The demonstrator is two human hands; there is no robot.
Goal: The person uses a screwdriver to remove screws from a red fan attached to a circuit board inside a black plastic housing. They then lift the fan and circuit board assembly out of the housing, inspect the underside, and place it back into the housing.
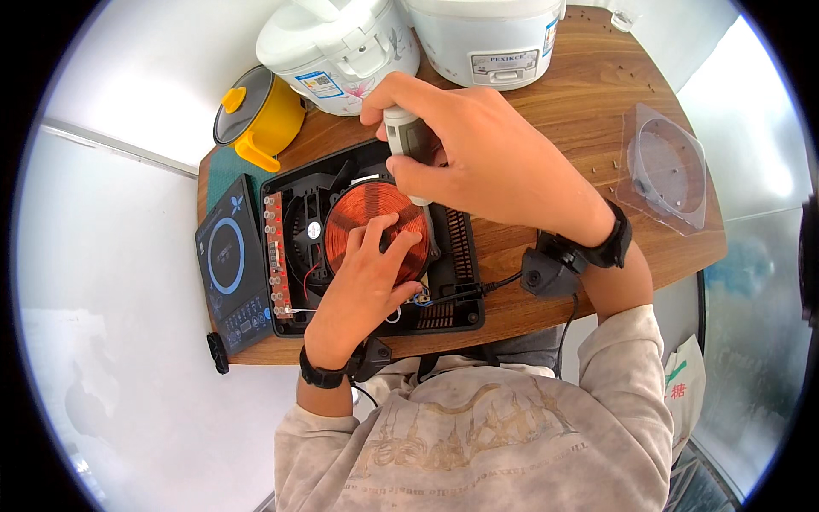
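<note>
Clamping the right hand around a grey tool in the upper middle of the frame, held steeply with its pale lower end close to the upper right edge of the copper coil; unclear whether touching. Resting the left hand on the coil at frame centre, with fingers bent and apart. Beside the coil, within the black case left of centre: a fan and, along the left edge, a red board. Running out past the case's right edge, a black cord. Just beside the case, at the left of the frame, a dark panel; above that, a green mat and a yellow pot. At the top, two white cookers, side by side on the wooden table. At right, a clear tray, with small bits scattered nearby. Worn on the right wrist, a black band.
</note>
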